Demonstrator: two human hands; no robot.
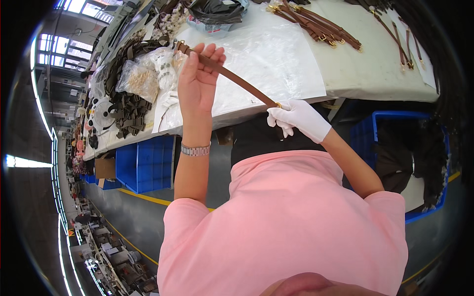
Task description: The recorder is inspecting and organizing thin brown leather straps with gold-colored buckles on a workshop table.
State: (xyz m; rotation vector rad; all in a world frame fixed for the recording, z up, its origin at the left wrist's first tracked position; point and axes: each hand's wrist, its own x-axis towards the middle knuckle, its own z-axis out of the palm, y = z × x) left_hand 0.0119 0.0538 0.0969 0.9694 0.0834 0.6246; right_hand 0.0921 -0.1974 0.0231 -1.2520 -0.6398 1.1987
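A narrow brown strap [242, 82], apparently leather, runs straight between my two hands above the table's front edge. My bare left hand [200, 74] is raised palm up with its fingers extended. Across its palm and fingers lies the strap, the thumb tip at its edge, and the strap's far end with a gold-coloured buckle [176, 43] sticks out beyond the thumb. My right hand [300, 117], in a white glove, grips the near end beside a gold-coloured metal ring [278, 105]. Beneath the strap, white sheeting under clear plastic [266, 63] covers part of the table.
More brown straps with gold buckles [318, 26] lie at the back right. On the left are dark webbing pieces [129, 118], a clear bag of small gold-coloured parts [139, 79] and a small fan [103, 113]. Blue bins [144, 166] stand below the table [389, 88].
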